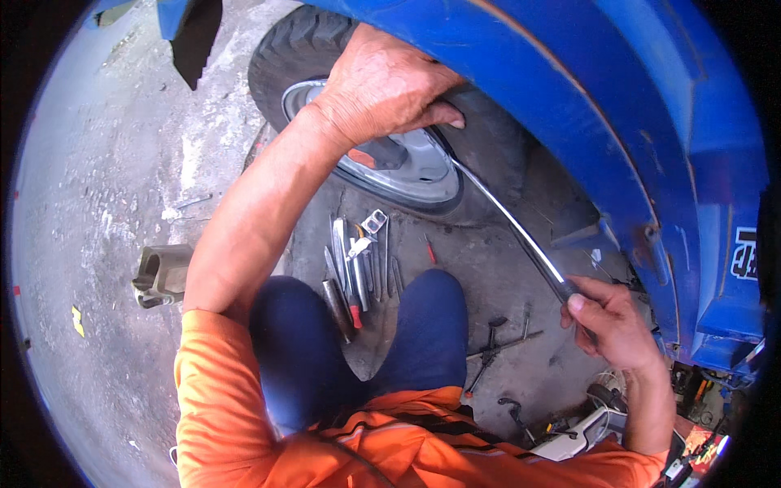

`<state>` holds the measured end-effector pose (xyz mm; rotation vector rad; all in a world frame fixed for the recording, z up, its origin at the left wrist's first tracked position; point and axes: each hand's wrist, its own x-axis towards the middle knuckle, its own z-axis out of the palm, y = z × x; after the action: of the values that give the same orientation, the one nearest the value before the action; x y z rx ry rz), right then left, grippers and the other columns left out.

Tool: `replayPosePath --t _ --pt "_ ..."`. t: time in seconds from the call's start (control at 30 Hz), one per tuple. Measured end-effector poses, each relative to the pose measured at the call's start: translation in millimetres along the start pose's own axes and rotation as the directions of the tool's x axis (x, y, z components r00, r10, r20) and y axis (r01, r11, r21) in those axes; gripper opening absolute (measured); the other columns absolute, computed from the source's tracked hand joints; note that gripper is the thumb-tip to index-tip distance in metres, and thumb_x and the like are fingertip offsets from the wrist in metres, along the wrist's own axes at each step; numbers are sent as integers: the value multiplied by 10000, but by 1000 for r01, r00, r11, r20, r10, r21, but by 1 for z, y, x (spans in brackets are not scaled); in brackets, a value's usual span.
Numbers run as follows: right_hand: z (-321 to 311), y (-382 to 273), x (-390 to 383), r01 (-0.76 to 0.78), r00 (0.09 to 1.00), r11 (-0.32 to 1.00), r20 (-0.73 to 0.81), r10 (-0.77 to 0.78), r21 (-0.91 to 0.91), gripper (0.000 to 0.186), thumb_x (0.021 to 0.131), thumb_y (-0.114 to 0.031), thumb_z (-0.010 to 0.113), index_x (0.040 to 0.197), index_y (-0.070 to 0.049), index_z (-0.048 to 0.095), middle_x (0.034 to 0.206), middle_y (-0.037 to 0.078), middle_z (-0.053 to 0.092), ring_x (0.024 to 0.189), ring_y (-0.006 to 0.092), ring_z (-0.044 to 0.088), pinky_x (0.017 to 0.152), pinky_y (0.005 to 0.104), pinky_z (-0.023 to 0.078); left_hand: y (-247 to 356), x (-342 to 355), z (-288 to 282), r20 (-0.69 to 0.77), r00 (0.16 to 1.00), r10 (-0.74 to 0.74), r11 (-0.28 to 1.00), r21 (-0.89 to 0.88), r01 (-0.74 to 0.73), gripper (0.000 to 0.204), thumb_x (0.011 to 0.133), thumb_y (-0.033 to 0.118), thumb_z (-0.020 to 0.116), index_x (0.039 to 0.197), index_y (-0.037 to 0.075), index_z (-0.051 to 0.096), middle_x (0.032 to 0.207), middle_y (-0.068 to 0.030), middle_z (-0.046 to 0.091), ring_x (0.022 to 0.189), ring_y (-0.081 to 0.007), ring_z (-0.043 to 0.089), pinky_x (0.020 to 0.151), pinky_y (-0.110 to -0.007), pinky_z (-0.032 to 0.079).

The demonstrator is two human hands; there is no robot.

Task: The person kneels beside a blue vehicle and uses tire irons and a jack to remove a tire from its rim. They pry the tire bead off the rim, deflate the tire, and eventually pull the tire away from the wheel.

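Note:
My right hand (610,321) is wrapped round the dark grip of a long-handled wrench (512,221) with a bright metal shaft. The shaft slants up and left, its dark upper end lying in front of the wheel (435,167) beneath a blue fender (561,89). My left hand (390,85) is bent over above that end, close to the tire (297,49). Its thumb points right, near the tool's head; the other fingers are hidden behind the fender edge, so what they touch does not show.
Between my knees lies a group of hand tools (358,260), and a small red-handled tool (429,249) is beside it. A metal block-like part (161,275) stands at left. More tools (488,354) lie on the floor at right, near a white case (569,439).

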<state>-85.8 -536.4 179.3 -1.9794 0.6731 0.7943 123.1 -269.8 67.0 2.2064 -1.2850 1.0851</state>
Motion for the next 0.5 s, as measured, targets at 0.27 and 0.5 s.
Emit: replayPosePath --t 0.27,0.5 --pt "141 38 23 62 993 951 -119 -27 302 383 963 -201 528 1274 0 431 639 -24 457 452 54 418 395 230 351 3 0 18 -12 1000 18 958 -286 -21 474 711 313 709 1101 57 625 1165 -172 584 1151 -382 504 998 -521 352" --pt "251 84 91 361 932 618 -287 -221 698 208 930 -132 580 1087 -66 460 738 -15 487 544 40 453 439 205 367 -22 -7 -9 144 988 -57 994 -87 70 688 715 449 734 1191 -7 542 1193 -243 557 1154 -423 495 1018 -482 363"
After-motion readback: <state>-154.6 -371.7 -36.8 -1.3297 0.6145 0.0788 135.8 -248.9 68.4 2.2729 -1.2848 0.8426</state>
